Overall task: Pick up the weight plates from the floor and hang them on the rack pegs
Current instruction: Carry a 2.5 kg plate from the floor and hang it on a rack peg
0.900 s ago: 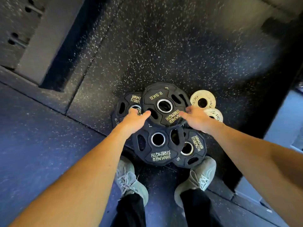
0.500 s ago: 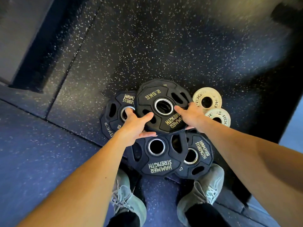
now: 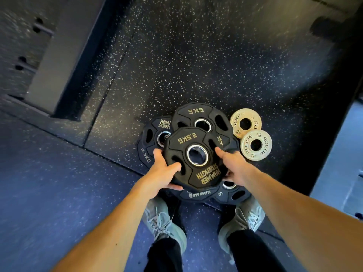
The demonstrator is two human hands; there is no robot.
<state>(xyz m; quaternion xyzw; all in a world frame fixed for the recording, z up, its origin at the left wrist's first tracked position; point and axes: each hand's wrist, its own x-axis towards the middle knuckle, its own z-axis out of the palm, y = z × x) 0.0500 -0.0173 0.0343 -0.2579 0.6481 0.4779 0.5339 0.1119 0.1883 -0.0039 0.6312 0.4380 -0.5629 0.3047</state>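
Observation:
A black 2.5 kg plate (image 3: pixel 188 142) is lifted off the pile, held flat between both hands. My left hand (image 3: pixel 163 173) grips its left edge, thumb over the top face. My right hand (image 3: pixel 233 163) grips its right edge. Under it on the speckled floor lie a black 5 kg plate (image 3: pixel 196 112), another 2.5 kg plate (image 3: pixel 149 146) to the left, and two more black plates (image 3: pixel 233 195) near my feet, partly hidden. Two small cream plates (image 3: pixel 245 122) (image 3: pixel 256 145) lie to the right. No rack pegs are in view.
My two grey shoes (image 3: pixel 165 226) (image 3: pixel 243 220) stand just behind the pile. A dark upright post base (image 3: pixel 64 61) with holes sits at the upper left. A pale floor strip (image 3: pixel 337 158) runs along the right edge.
Both hands closed on the top 2.5 kg plate and raised it toward me, uncovering the 5 kg plate underneath. The view shifted slightly.

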